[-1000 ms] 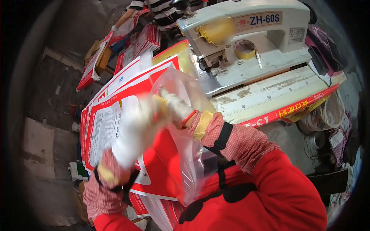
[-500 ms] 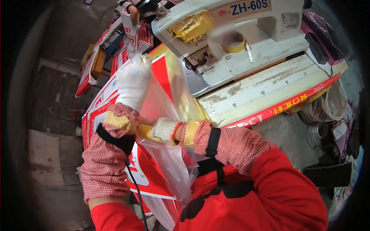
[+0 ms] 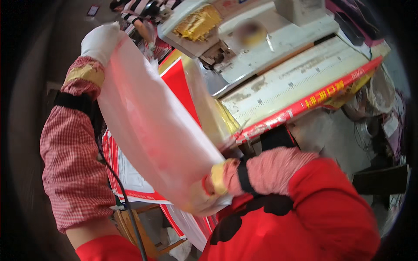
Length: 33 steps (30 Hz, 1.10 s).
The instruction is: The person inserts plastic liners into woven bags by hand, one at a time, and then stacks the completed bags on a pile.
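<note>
A pale, translucent sack (image 3: 152,117) with red print showing through is stretched slantwise between my hands. At its far left corner, my left hand (image 3: 101,43), in a white knit glove, is closed on the edge. My right hand (image 3: 202,195) grips the near end, low in front of my body; motion blurs its fingers and the sack partly covers them. Under and beside the held sack lie more red-and-white printed sacks (image 3: 130,174). A clear and yellow plastic layer (image 3: 204,95) lies between the held sack and the sewing machine.
A large pale industrial sewing machine (image 3: 283,39) stands at the far right, on a worn white table (image 3: 278,93) with ruler marks and a red front edge. Beyond the sacks, a co-worker's arm (image 3: 141,30) reaches down. A black cable (image 3: 124,191) hangs beside my left forearm.
My left hand has swung outward to the far left, lifting the sack's edge. My right hand has come nearer my body, and the sack is now spread between them.
</note>
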Motion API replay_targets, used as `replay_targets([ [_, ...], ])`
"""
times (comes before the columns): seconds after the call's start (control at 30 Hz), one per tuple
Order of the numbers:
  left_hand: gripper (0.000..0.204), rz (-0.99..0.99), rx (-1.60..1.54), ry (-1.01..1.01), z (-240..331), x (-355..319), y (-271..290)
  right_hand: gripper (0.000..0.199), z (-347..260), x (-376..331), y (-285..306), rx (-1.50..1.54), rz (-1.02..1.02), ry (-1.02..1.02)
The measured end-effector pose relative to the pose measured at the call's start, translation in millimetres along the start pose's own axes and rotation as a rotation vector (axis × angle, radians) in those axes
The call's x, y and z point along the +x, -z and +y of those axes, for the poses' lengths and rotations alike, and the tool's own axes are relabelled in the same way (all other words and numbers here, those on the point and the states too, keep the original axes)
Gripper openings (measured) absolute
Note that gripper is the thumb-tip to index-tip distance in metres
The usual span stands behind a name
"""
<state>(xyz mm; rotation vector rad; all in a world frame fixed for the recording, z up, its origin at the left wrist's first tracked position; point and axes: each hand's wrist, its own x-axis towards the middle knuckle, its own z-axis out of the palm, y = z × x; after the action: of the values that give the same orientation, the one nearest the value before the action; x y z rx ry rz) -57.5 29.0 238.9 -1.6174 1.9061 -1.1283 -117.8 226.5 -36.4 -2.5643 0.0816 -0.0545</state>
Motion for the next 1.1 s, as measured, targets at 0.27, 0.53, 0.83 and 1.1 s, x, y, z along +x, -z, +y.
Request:
replay_targets([
  [0.27, 0.045, -0.067, -0.171, 0.133, -20.0, -22.1, -11.9, 0.023, 2.3, -137.9, 5.0, -0.016, -0.078, -0.376],
  [0.53, 0.043, -0.043, -0.024, -0.001, -13.7, -35.2, -13.7, 0.043, -13.6, -203.8, 58.3, -0.058, 0.320, -0.991],
  [0.83, 0.042, -0.025, -0.122, 0.054, 1.2, -23.0, -21.8, 0.057, 21.9, -147.6, 58.4, 0.714, 0.912, -0.613],
  [1.1, 0.035, 0.087, -0.022, -0.137, 25.7, -22.8, -34.7, 0.021, 59.4, -107.8, 13.0, 0.872, 0.637, -0.772],
])
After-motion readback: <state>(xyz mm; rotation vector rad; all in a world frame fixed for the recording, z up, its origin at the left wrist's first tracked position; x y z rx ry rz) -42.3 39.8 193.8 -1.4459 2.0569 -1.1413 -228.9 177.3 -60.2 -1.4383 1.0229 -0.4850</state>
